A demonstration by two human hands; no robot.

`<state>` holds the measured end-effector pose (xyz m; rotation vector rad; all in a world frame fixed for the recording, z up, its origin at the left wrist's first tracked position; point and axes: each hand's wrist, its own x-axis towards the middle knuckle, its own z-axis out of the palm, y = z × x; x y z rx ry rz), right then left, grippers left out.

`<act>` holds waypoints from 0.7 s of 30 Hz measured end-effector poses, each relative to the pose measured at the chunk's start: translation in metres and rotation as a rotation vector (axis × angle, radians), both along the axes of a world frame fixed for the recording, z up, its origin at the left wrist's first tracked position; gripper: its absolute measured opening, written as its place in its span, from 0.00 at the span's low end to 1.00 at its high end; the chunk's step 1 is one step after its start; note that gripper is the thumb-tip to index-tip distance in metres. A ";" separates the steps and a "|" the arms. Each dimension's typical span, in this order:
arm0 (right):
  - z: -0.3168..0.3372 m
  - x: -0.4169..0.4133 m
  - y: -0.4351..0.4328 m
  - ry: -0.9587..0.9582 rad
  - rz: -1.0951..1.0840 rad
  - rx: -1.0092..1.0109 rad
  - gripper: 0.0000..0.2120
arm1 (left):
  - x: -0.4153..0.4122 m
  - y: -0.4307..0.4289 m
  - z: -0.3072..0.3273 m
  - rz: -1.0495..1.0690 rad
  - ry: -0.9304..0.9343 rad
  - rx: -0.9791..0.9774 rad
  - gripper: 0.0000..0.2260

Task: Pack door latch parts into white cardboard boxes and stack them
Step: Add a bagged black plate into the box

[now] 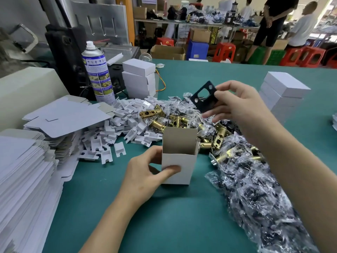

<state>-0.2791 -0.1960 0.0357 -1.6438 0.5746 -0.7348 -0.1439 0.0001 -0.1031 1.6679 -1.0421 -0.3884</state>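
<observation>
An open white cardboard box (177, 167) stands upright on the green table, its top flap raised. My left hand (145, 172) grips its left side, thumb across the front face. My right hand (237, 105) is above and behind the box and pinches a black strike plate (202, 96) with two screw holes. Brass door latches (175, 121) lie in a heap behind the box. Small clear bags of black parts (255, 189) spread to the right. Closed white boxes are stacked at the right (284, 92) and at the back (139, 79).
Flat unfolded box blanks (23, 179) pile up at the left, with white cardboard inserts (116, 132) scattered beside them. A spray can (97, 73) stands at the back left by a machine. People stand at tables far behind.
</observation>
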 end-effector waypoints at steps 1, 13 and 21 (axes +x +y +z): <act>-0.001 -0.001 0.009 -0.042 0.032 0.025 0.04 | 0.000 0.000 0.000 0.006 -0.001 -0.003 0.18; -0.005 -0.020 0.041 -0.074 0.234 -0.098 0.08 | 0.000 0.000 -0.002 0.003 0.001 0.001 0.16; 0.014 -0.019 0.052 0.318 0.156 -0.912 0.08 | 0.000 -0.001 -0.005 0.018 0.023 -0.008 0.16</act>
